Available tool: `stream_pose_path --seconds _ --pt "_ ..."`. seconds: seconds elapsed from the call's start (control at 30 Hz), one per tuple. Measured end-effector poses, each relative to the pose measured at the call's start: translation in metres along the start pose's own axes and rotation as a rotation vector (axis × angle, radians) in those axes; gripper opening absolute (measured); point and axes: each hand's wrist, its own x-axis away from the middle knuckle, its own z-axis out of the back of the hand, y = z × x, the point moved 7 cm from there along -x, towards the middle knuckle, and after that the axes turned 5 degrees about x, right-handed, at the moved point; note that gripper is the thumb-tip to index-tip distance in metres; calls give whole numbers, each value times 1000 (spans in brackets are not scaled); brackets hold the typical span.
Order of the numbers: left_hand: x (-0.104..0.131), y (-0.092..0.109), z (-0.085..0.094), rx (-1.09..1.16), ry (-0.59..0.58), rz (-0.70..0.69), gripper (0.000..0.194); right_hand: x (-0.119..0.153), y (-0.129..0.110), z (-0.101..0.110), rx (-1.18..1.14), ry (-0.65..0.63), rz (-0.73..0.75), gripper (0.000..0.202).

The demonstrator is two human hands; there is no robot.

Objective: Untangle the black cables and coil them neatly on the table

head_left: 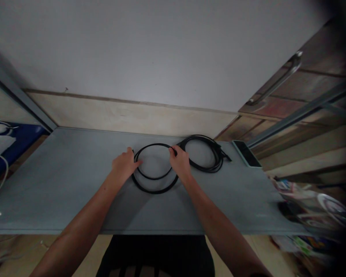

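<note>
A black cable (pixel 155 192) lies in loose loops on the grey table, between my two hands. My left hand (pixel 125 164) is closed on the left side of the loops, its thumb laid over the strands. On the right side my right hand (pixel 180 158) pinches the same cable near the top of the loop. Just beyond my right hand rests a second, thicker coil of black cable (pixel 203 169), several turns deep, with its ends sticking out to the right. Whether the two coils are joined is hidden behind my right hand.
A phone (pixel 247 154) lies at the right rear of the grey table (pixel 69 184). Blurred bags and odds and ends (pixel 308 204) crowd the right end. A blue surface (pixel 20 142) with white items stands at left. A white panel (pixel 150 50) hangs behind.
</note>
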Motion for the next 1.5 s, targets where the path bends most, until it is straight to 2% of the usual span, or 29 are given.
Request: stream_pose_path --seconds 0.07,0.13,0.27,0.33,0.43,0.53,0.7,0.8,0.9,1.03,1.13,1.2,1.27,1.37,1.43,1.5 --pt "-3 5 -11 -11 -24 -63 40 0 -3 -3 -2 -44 44 23" --pt "-8 9 -18 -11 -6 -133 26 1 -7 -9 7 -141 122 22" --pt "-20 10 -18 70 106 -224 26 5 -16 -17 40 -326 279 31" --pt "-24 8 -12 154 150 -249 29 5 -18 -15 33 -322 316 29" --pt "-26 10 -8 321 105 -332 31 3 -23 -5 -83 -213 367 15" --pt "-24 17 -6 467 60 -443 33 5 -30 1 -228 -166 430 34" --pt "-13 32 -2 678 24 -619 32 16 -42 -9 -322 -299 471 55" --pt "-8 36 -5 857 -123 -555 37 19 -44 -10 -343 -293 467 49" --pt "-3 38 -2 1053 -244 -470 42 14 -41 4 -338 -126 433 33" --pt "-1 38 14 1251 -201 -484 45 10 -33 29 -303 117 373 28" --pt "-5 35 19 1389 -203 -505 45 7 -20 41 -306 251 239 28" --pt "-6 32 18 1474 -242 -460 45 6 -12 40 -335 252 153 30" --pt "-6 28 19 1531 -261 -396 46 4 -9 34 -384 185 120 29" --pt "-2 23 27 1593 -254 -340 53 4 -12 29 -468 101 126 25" --pt "-2 21 29 1630 -292 -305 53 3 -14 29 -501 75 131 28" --pt "-4 18 23 1629 -358 -250 48 0 -17 26 -478 3 151 34"
